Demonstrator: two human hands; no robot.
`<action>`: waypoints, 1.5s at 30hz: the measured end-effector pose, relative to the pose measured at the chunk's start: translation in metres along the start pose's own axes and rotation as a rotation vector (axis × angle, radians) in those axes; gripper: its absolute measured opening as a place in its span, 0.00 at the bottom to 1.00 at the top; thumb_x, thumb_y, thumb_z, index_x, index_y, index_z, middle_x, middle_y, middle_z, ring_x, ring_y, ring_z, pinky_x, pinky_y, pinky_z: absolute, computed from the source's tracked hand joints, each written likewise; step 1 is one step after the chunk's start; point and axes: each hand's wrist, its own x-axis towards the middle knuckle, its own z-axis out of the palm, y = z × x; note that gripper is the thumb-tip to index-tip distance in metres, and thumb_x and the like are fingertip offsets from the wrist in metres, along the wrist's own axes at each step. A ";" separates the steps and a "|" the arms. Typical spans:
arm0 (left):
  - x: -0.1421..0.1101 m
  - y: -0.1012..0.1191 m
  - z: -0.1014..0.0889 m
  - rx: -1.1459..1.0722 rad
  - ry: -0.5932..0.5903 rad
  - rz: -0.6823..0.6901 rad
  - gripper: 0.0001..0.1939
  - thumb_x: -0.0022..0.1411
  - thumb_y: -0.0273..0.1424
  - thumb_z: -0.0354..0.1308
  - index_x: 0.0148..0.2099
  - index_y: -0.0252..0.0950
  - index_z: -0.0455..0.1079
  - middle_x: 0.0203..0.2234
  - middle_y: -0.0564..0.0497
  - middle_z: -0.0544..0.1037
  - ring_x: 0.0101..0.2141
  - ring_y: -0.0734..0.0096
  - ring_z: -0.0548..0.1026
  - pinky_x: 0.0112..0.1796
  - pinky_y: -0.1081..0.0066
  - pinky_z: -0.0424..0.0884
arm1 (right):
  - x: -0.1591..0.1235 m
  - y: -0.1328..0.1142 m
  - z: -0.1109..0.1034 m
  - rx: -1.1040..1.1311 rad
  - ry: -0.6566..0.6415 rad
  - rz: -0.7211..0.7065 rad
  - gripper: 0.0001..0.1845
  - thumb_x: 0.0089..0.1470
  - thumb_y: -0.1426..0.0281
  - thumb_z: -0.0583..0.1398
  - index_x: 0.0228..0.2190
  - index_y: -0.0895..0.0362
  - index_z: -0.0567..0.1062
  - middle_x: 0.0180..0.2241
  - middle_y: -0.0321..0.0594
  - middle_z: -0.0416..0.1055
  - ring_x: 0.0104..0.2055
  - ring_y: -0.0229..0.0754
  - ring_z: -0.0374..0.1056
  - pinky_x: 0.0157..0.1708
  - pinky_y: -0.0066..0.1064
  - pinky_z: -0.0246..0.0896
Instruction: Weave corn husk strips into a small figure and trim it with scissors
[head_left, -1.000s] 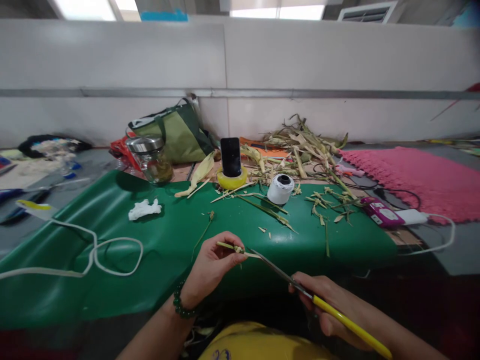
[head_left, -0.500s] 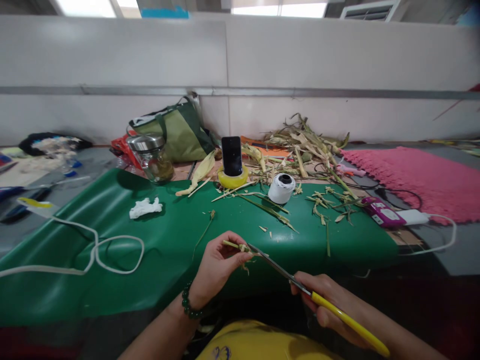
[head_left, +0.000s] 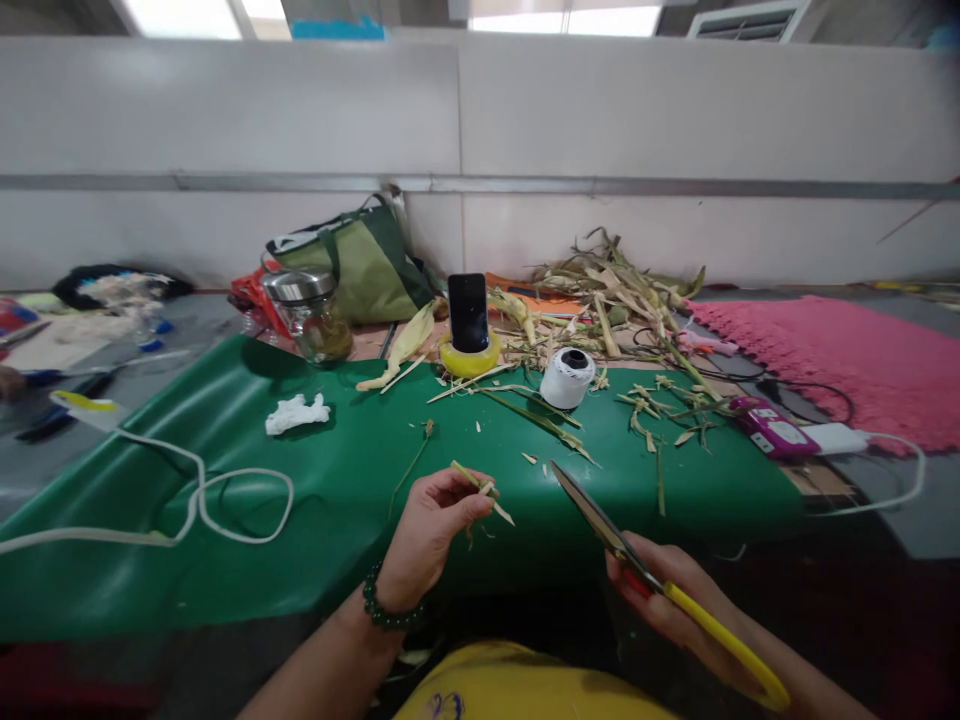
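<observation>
Between the thumb and fingers of my left hand [head_left: 431, 535] is a small knotted piece of plant husk [head_left: 487, 489], with a pale pointed end sticking out to the right. My right hand [head_left: 667, 590] is closed round a pair of scissors [head_left: 600, 520] with yellow handles; the blades point up and left, apart from the husk piece. Below both hands' level of reach lies a green mat [head_left: 360, 480] with small husk scraps [head_left: 531, 459] on it. Several knotted husk pieces [head_left: 641, 405] lie together at the right of the mat.
A white thread spool [head_left: 567, 380] and a phone [head_left: 468, 315] in a yellow stand [head_left: 469, 357] stand in front. Behind them is a heap of dried husks [head_left: 622, 285]. A glass jar [head_left: 319, 325], a green bag [head_left: 367, 265] and a white cable [head_left: 187, 500] are at left; a pink cloth [head_left: 840, 360] lies right.
The scissors have drawn back from the husk piece, to the right. A new small scrap lies on the mat near the middle. The husk piece has turned slightly in my left hand.
</observation>
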 end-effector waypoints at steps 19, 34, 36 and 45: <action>-0.009 -0.002 0.009 -0.180 -0.263 -0.277 0.21 0.50 0.36 0.67 0.33 0.37 0.56 0.21 0.53 0.77 0.14 0.85 0.63 0.16 0.84 0.55 | 0.008 -0.001 0.002 -0.062 0.184 -0.187 0.17 0.59 0.59 0.54 0.48 0.51 0.64 0.45 0.48 0.70 0.43 0.46 0.71 0.46 0.41 0.66; -0.015 -0.018 0.014 -0.006 -0.265 -0.125 0.17 0.53 0.41 0.64 0.34 0.32 0.66 0.23 0.51 0.75 0.20 0.81 0.66 0.23 0.78 0.61 | 0.042 -0.023 0.045 0.143 0.104 -0.274 0.18 0.57 0.55 0.56 0.43 0.53 0.63 0.34 0.39 0.66 0.36 0.40 0.67 0.41 0.33 0.67; -0.012 -0.013 0.012 -0.021 -0.180 -0.113 0.17 0.51 0.41 0.65 0.34 0.33 0.66 0.25 0.52 0.75 0.21 0.80 0.66 0.24 0.78 0.62 | 0.034 -0.021 0.033 0.099 0.012 -0.294 0.29 0.54 0.49 0.55 0.50 0.52 0.60 0.45 0.45 0.66 0.49 0.47 0.65 0.52 0.40 0.60; -0.009 0.013 -0.001 -0.138 -0.061 -0.054 0.18 0.46 0.38 0.70 0.32 0.33 0.66 0.21 0.57 0.70 0.22 0.82 0.66 0.24 0.79 0.63 | 0.000 -0.015 -0.004 -0.288 -0.221 -0.202 0.42 0.51 0.42 0.52 0.58 0.56 0.56 0.48 0.52 0.66 0.45 0.50 0.67 0.47 0.40 0.64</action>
